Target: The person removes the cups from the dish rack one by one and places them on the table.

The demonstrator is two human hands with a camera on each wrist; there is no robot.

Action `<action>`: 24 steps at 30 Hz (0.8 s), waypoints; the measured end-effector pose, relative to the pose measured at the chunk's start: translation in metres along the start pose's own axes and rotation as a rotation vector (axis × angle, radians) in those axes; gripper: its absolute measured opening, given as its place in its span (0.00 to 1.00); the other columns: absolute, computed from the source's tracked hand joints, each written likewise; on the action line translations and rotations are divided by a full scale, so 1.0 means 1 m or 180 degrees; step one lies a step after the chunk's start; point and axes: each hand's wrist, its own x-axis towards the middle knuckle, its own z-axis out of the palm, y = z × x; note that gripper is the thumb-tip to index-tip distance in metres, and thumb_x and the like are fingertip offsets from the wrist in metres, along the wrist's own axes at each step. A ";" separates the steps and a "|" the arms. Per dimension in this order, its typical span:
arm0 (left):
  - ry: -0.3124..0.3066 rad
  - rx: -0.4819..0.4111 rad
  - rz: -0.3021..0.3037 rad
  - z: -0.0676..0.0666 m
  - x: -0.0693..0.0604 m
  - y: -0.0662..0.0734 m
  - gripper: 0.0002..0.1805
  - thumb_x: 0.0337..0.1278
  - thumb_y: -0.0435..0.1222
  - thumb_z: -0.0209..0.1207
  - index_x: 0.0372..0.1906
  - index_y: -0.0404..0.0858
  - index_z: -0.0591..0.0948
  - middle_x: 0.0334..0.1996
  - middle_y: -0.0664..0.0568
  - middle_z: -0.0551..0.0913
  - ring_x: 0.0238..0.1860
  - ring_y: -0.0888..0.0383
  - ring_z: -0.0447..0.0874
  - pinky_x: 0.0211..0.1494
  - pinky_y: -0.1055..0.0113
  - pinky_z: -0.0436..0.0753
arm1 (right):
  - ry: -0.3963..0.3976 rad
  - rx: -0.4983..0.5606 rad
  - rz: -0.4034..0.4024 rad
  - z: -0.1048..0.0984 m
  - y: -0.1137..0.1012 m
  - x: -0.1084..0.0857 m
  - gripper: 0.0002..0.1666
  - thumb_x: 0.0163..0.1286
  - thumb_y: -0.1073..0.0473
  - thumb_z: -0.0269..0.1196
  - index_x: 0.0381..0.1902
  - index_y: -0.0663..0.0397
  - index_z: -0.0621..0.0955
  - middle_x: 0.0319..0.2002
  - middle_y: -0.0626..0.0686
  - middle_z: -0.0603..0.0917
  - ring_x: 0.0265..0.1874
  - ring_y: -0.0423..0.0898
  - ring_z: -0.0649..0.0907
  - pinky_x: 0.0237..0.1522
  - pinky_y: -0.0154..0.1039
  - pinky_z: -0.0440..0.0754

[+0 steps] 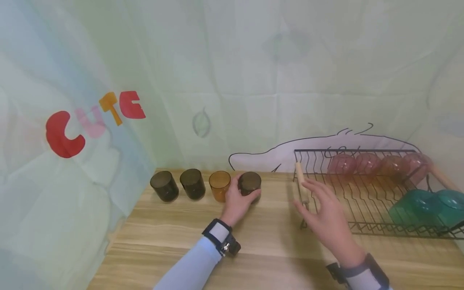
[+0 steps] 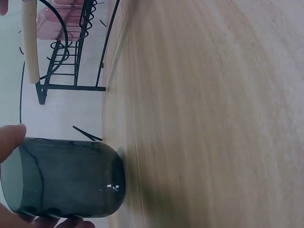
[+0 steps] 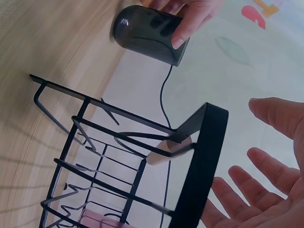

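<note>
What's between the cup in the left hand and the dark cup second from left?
An amber cup, seen in the head view. Part of the left hand, gripping the held dark cup, overlaps its lower right side there.

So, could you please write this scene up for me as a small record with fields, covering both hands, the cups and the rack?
Left hand: grips the dark cup at the row's right end
Right hand: fingers spread near the pale handle of the wire rack; contact unclear
Cup row, left to right: two other dark cups, one amber cup, then the gripped one
Rack contents: pink-toned cups along the back, teal cups at front right
Surface: wood-grain table
Backdrop: pale cloth with CUTE lettering
</note>
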 end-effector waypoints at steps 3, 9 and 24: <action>-0.0033 -0.0012 -0.0001 0.002 0.002 0.000 0.45 0.41 0.50 0.70 0.66 0.44 0.62 0.62 0.48 0.71 0.63 0.53 0.69 0.66 0.54 0.70 | 0.0003 -0.0001 -0.0033 -0.002 0.002 0.001 0.34 0.52 0.51 0.72 0.56 0.53 0.76 0.61 0.55 0.74 0.58 0.54 0.75 0.58 0.57 0.74; -0.0074 -0.0067 -0.0056 -0.004 -0.008 -0.002 0.47 0.42 0.47 0.71 0.68 0.42 0.60 0.66 0.46 0.67 0.66 0.48 0.65 0.68 0.51 0.67 | -0.0039 -0.0156 -0.0004 -0.018 0.009 0.004 0.33 0.53 0.50 0.71 0.57 0.52 0.76 0.61 0.56 0.73 0.59 0.56 0.73 0.57 0.59 0.72; 0.0207 0.0015 0.0438 -0.079 -0.064 0.026 0.42 0.47 0.47 0.68 0.68 0.44 0.62 0.67 0.51 0.66 0.68 0.51 0.63 0.70 0.50 0.65 | 0.0112 -0.0639 -0.0123 -0.103 0.038 0.054 0.27 0.52 0.58 0.71 0.49 0.60 0.79 0.58 0.64 0.76 0.61 0.63 0.70 0.59 0.65 0.65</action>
